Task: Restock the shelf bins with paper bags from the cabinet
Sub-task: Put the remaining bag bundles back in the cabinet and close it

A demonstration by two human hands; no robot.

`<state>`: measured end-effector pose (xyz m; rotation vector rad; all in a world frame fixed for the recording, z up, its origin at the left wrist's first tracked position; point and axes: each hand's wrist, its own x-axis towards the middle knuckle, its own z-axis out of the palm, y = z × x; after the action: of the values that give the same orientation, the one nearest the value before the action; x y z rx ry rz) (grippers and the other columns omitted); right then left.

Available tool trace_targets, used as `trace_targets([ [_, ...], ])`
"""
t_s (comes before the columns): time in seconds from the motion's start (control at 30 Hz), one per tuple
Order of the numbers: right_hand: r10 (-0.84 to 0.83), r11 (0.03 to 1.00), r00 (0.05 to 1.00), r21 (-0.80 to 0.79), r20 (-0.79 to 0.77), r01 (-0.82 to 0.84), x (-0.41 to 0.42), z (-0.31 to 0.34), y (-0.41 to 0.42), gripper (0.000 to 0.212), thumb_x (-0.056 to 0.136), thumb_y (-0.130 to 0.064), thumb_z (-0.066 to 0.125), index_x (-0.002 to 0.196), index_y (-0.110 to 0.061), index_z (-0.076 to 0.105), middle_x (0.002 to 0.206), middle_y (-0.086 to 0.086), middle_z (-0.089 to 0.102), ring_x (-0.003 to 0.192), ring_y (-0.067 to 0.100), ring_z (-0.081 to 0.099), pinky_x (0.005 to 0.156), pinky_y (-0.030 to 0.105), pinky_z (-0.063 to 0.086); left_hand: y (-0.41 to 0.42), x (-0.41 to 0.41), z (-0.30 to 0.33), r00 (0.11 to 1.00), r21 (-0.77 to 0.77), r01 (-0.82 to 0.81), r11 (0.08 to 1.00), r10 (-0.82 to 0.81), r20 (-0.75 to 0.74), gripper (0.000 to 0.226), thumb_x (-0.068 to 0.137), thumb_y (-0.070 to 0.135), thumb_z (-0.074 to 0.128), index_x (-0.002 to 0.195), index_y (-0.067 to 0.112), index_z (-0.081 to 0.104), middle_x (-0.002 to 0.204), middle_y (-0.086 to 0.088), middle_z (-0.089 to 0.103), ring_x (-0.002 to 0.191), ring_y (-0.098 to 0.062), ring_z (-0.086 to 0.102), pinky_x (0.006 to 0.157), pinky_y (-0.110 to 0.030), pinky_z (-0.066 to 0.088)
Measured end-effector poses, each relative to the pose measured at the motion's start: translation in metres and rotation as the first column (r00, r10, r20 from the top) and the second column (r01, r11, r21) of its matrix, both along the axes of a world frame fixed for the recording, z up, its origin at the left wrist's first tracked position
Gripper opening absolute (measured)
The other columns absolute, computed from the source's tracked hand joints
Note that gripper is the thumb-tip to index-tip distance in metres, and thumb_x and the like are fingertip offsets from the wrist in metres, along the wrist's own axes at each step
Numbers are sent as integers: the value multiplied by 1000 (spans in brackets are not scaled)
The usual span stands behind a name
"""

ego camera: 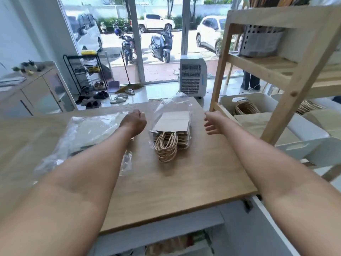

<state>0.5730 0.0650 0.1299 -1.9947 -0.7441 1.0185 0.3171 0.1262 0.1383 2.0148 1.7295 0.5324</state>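
Note:
A stack of brown paper bags (173,126) with twine handles lies on the wooden table (184,182), half inside a clear plastic wrapper (173,104). My left hand (134,121) hovers just left of the stack, fingers curled, holding nothing that I can see. My right hand (214,122) is just right of the stack, fingers loosely spread, empty. Neither hand touches the bags. A white shelf bin (262,104) on the wooden shelf unit (287,100) at right holds more paper bags and twine handles (245,108).
A second clear plastic pack (88,133) lies on the table under my left forearm. A grey perforated bin (260,41) stands on the upper shelf. Beyond the table are a white air cooler (192,78), a shoe rack (86,72) and glass doors.

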Motion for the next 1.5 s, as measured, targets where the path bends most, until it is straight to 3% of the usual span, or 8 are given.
trace_targets([
  [0.2,-74,996,925,-75,-373,50,22,-1,38,89,87,-70,37,145,-3,32,146,26,36,133,44,40,101,57,42,43,26,-9,988,-101,-91,991,103,118,49,104,36,29,140,8,48,147,-15,44,135,-33,42,110,-37,32],
  [0.6,42,994,813,-56,-581,-92,34,-1,79,131,42,-83,70,148,-23,21,150,27,27,132,53,34,87,76,38,71,64,-33,956,-597,-49,801,211,205,92,87,57,57,154,11,15,158,-14,22,142,-34,29,113,-43,32],
  [0.73,155,964,850,-110,-503,-241,27,2,82,123,54,-65,79,151,-28,13,154,24,17,136,54,27,90,72,40,77,71,-50,953,-539,-158,827,270,134,95,70,60,74,136,-3,45,136,-21,53,124,-37,52,99,-46,45],
  [1.0,77,959,913,-221,-401,-178,21,-25,74,91,80,-32,74,150,-5,21,143,26,42,123,43,51,83,47,53,80,68,-60,934,-621,-63,781,265,239,113,65,44,85,149,0,23,153,-15,34,135,-28,41,101,-32,42],
  [1.13,15,985,936,-156,-351,-74,10,-36,57,70,85,-23,71,141,-2,36,137,19,51,110,31,62,72,36,53,86,59,-77,883,-634,55,771,259,392,141,16,48,95,139,3,43,144,-7,46,130,-27,46,106,-47,42],
  [1.27,-106,991,947,-106,-303,77,-3,-41,43,59,80,-17,75,129,-1,47,119,15,60,67,19,58,41,31,48,68,50,-64,867,-695,95,713,284,410,50,62,38,88,80,9,52,74,0,44,69,-14,45,68,-25,47],
  [1.4,-181,983,959,-80,-218,167,-17,-43,23,52,81,-18,74,125,-3,52,113,14,59,80,23,62,41,30,44,62,40,-64,858,-764,147,628,303,414,38,72,26,83,76,12,49,63,0,40,56,-12,41,59,-21,45],
  [1.5,-252,965,931,1,-263,262,-31,-38,4,20,86,-8,67,103,-2,58,85,13,60,44,17,63,31,19,43,50,35,-61,869,-790,216,573,257,423,39,68,23,85,89,9,55,71,-2,49,61,-12,49,62,-20,46],
])
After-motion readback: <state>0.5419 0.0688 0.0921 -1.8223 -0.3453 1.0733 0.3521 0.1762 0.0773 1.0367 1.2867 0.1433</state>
